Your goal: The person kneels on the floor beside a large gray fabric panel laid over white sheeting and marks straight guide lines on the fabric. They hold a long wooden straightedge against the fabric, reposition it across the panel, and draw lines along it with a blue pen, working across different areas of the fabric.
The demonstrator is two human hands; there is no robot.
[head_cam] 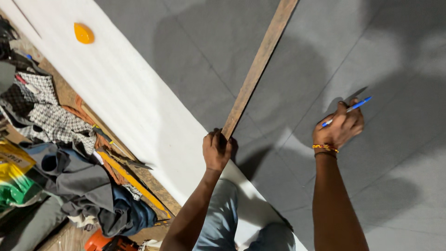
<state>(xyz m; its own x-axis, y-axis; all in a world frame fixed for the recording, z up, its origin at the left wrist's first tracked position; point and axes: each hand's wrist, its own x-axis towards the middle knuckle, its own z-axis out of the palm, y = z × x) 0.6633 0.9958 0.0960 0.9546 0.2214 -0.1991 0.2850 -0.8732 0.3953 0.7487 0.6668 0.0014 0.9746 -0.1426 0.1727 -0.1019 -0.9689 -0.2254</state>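
Note:
My left hand [217, 149] grips the near end of a long wooden straightedge [258, 64], which slants up and to the right over the grey floor. Its near end rests at the edge of a wide white cloth [125, 88] spread on a table. My right hand [340, 126] hangs out to the right over the floor, closed around a blue pen [350, 108] pointing up and right. A beaded band circles that wrist.
An orange piece of chalk [83, 33] lies on the white cloth at the upper left. Piled patterned and grey garments [69, 153], a yellow ruler [132, 181] and scissors [125, 159] crowd the table's left side. Grey tiled floor [395, 195] lies to the right.

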